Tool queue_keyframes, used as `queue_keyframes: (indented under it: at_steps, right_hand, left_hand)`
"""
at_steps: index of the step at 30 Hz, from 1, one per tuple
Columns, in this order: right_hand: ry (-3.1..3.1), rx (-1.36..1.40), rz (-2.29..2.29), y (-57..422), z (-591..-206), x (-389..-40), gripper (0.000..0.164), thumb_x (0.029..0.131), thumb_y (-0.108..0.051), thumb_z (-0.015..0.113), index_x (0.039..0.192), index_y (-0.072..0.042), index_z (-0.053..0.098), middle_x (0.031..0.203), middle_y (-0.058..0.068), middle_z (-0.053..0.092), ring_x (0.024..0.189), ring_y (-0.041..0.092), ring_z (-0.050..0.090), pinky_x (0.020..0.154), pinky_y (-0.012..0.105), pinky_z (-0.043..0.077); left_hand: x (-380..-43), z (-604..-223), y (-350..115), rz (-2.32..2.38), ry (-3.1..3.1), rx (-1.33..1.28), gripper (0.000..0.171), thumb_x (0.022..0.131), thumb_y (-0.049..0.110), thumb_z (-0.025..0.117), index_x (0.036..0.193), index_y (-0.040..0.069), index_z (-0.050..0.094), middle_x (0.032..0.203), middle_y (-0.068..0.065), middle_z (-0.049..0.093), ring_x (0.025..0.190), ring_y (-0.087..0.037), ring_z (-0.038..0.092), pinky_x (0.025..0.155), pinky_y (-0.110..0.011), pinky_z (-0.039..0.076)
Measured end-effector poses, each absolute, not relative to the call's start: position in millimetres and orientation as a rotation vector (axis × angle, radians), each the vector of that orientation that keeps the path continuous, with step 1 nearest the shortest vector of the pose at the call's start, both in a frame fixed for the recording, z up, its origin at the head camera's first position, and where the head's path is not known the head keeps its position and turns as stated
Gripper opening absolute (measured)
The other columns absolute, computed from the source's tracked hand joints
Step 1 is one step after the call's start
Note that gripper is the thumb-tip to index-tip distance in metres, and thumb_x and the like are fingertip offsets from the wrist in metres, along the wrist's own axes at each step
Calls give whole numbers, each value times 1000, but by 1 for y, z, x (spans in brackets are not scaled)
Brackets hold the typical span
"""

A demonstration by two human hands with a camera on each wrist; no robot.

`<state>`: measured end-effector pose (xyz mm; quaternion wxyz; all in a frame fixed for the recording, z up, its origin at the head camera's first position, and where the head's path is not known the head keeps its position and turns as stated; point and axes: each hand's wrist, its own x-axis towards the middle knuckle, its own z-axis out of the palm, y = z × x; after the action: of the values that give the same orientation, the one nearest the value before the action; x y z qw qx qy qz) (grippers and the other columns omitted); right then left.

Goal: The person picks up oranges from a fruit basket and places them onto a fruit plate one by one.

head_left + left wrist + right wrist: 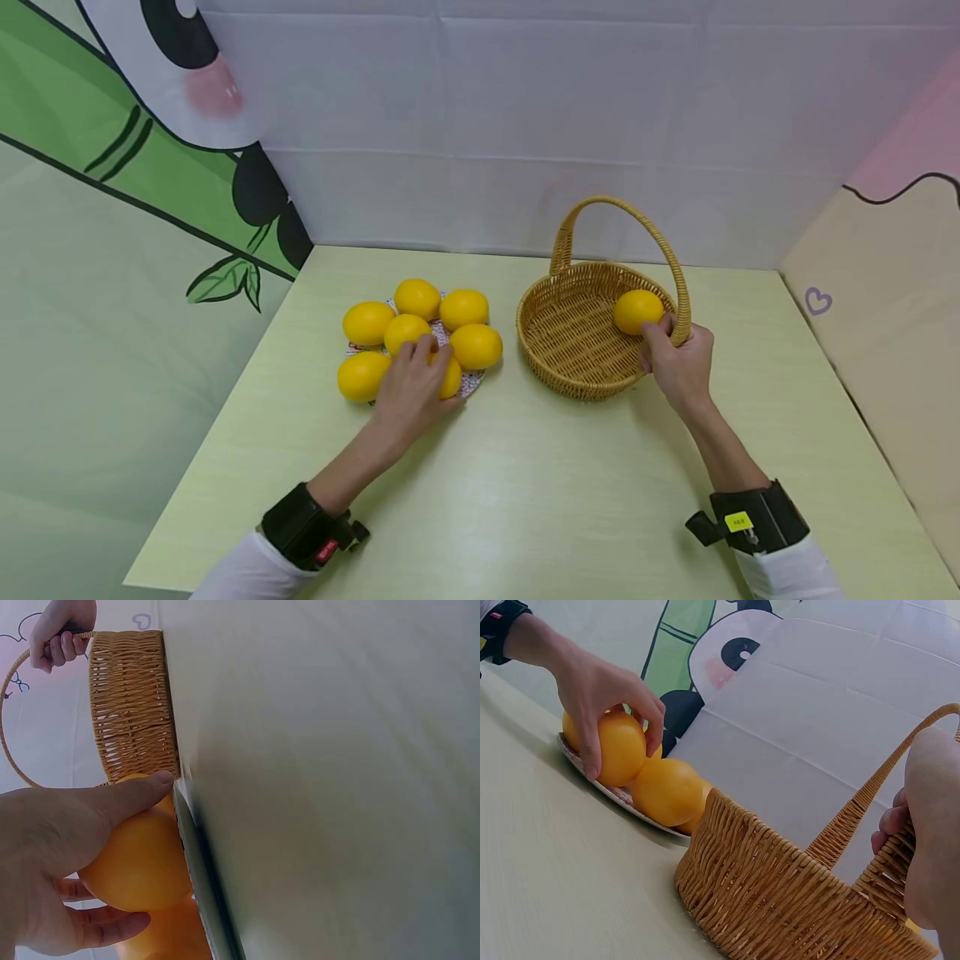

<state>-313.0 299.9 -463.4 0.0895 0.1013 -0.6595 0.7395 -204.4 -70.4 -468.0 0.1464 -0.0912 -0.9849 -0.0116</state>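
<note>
My left hand (412, 387) grips a yellow lemon (139, 862) at the near side of a patterned plate (472, 383). In the left wrist view the thumb lies along one side of that lemon, with fingers curled on the other. Several more lemons (362, 377) crowd round it on the plate. To the right stands a round wicker basket (742, 877) with a tall arched handle (626, 204). My right hand (682, 362) holds the handle's right foot, by the rim. One lemon (637, 312) lies inside the basket, on its right side near my right fingers.
Plate and basket stand side by side on a pale table (525, 500), a small gap between them. Behind its back edge hangs a light cloth backdrop (510, 125) with a cartoon print. A dark camera band (303, 529) circles each wrist.
</note>
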Motion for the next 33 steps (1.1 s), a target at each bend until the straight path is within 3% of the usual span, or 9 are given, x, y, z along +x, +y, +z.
queue_keyframes:
  at_steps: [14,26,33]
  right_hand:
    - [-1984,300,2174,300,-461,-313,43,107,0,59,66,4,45,50,3,48,43,25,43,42,27,45]
    - [-1985,316,2161,299,-461,-313,44,107,-1,58,66,5,44,50,3,50,43,20,45,42,27,45]
    - [-1994,307,2152,300,-463,-313,44,107,-2,59,66,5,45,50,4,50,43,21,45,42,27,45]
  left_hand:
    - [-214,-473,-54,156,-2786,-261,88,71,61,105,126,6,66,115,-15,60,92,-31,53,68,-35,51]
    - [-211,-470,-50,72,-2885,-277,88,74,59,105,133,8,64,128,-17,59,101,-32,54,74,-38,56]
    - [-211,-465,-50,20,-2884,-276,96,65,69,105,128,10,61,124,-14,60,98,-32,55,75,-37,51]
